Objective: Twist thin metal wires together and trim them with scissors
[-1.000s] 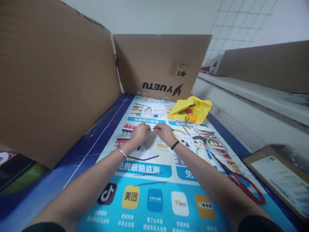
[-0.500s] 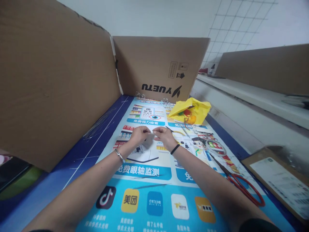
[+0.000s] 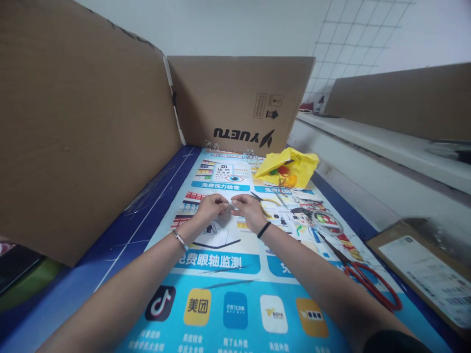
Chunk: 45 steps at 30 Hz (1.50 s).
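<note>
My left hand (image 3: 212,207) and my right hand (image 3: 248,210) face each other above the middle of the printed mat (image 3: 235,245), fingertips pinched and nearly meeting. Something small and pale shows between them, too small to make out. A silver bangle circles the left wrist, a black band the right. Just beyond my right hand lie pliers with yellow handles (image 3: 270,201). Thin dark wires or rods (image 3: 230,284) rest on the mat nearer to me.
A yellow bag (image 3: 305,169) with red and orange items stands back right. Red-handled scissors (image 3: 371,284), a clear round roll (image 3: 327,222) and a labelled carton (image 3: 427,269) are right. Cardboard panels (image 3: 235,78) wall the back and left.
The whole view has shifted slightly. My hands keep nearly the same pinched pose, and more of the pliers shows beside my right hand.
</note>
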Tool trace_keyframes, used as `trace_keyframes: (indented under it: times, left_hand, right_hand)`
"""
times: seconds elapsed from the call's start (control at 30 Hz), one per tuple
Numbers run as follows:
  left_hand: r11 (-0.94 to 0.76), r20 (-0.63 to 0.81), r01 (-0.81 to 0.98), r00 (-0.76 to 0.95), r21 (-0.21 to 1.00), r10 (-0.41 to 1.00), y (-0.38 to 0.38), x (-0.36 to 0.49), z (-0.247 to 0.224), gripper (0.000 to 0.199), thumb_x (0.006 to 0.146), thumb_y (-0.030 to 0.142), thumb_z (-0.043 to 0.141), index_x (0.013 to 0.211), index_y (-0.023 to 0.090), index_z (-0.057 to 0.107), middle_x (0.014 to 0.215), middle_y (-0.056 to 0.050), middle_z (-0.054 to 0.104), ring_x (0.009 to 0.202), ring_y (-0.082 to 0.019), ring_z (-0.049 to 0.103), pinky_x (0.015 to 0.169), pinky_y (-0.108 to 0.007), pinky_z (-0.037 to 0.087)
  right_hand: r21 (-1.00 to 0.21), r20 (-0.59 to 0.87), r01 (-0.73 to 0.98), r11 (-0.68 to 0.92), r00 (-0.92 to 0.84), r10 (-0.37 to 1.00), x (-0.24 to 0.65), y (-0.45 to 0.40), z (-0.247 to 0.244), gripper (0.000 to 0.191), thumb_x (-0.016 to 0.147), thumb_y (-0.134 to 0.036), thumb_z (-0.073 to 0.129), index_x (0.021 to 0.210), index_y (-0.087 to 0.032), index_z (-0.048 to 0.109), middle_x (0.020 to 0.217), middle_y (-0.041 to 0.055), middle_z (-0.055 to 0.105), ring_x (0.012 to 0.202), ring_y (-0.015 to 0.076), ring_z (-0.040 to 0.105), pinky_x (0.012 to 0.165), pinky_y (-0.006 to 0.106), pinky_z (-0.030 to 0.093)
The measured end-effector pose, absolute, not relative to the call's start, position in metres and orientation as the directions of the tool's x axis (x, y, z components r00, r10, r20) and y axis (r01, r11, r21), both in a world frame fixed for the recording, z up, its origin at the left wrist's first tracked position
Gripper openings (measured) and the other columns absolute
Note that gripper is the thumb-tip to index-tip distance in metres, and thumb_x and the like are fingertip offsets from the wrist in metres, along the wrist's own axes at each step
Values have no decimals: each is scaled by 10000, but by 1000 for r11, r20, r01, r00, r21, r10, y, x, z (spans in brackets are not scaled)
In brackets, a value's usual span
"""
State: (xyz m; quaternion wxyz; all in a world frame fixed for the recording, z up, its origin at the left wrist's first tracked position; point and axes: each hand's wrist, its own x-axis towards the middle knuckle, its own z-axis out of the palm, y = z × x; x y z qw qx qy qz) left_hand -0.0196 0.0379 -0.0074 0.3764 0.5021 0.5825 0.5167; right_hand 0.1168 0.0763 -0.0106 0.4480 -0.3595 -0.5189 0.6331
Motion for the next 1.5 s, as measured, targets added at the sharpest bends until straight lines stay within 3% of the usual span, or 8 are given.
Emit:
trace_keyframes:
  times: [0.33, 0.57, 0.93, 1.13, 1.3, 1.5]
  left_hand:
    - [4, 22, 121, -217, 993, 976, 36, -19, -6, 109, 582, 206, 635, 640, 144, 567, 513, 43, 523, 439, -66, 469, 455, -196, 386]
    - [54, -39, 124, -122, 991, 992, 27, -30, -2, 182, 567, 255, 683, 670, 134, 595, 578, 29, 545, 510, -70, 505, 519, -203, 448]
    - [54, -56, 321, -3, 946, 998, 28, -51, 14, 117, 600, 219, 634, 687, 142, 621, 585, 14, 585, 476, -76, 511, 475, -195, 432]
    - [61, -48, 565, -39, 822, 998, 29, -85, 27, 85, 593, 202, 598, 656, 167, 642, 492, 40, 555, 430, -90, 484, 428, -189, 353]
    - [88, -29, 744, -92, 662, 995, 29, -107, 29, 66, 603, 192, 563, 557, 194, 609, 452, 43, 537, 459, -104, 466, 471, -206, 305]
    - [121, 21, 850, -154, 513, 988, 37, -121, 11, 86, 643, 192, 523, 570, 195, 568, 597, -2, 596, 587, -145, 509, 534, -232, 285]
  right_hand:
    - [-985, 34, -170, -26, -345, 938, 116, 78, -14, 245, 559, -325, 697, 704, -151, 604, 671, -28, 520, 630, 97, 505, 577, 281, 514]
    - [-996, 79, -77, 55, -367, 927, 116, 76, -19, 195, 590, -299, 661, 715, -156, 614, 663, -14, 560, 614, 108, 523, 567, 261, 498]
    - [-989, 99, 49, 137, -460, 882, 118, 73, -20, 212, 650, -328, 615, 782, -162, 625, 623, -12, 563, 556, 112, 512, 526, 245, 450]
    - [-967, 97, 154, 203, -514, 852, 122, 72, -16, 190, 694, -304, 572, 811, -169, 637, 637, -9, 574, 554, 114, 514, 536, 246, 447]
    - [-879, 221, 241, 412, -559, 799, 123, 72, -20, 136, 730, -271, 555, 798, -193, 643, 726, 10, 600, 657, 136, 551, 613, 262, 454]
    - [-729, 301, 204, 653, -762, 574, 130, 64, -10, 144, 752, -206, 572, 851, -213, 676, 834, 39, 581, 736, 137, 547, 652, 254, 442]
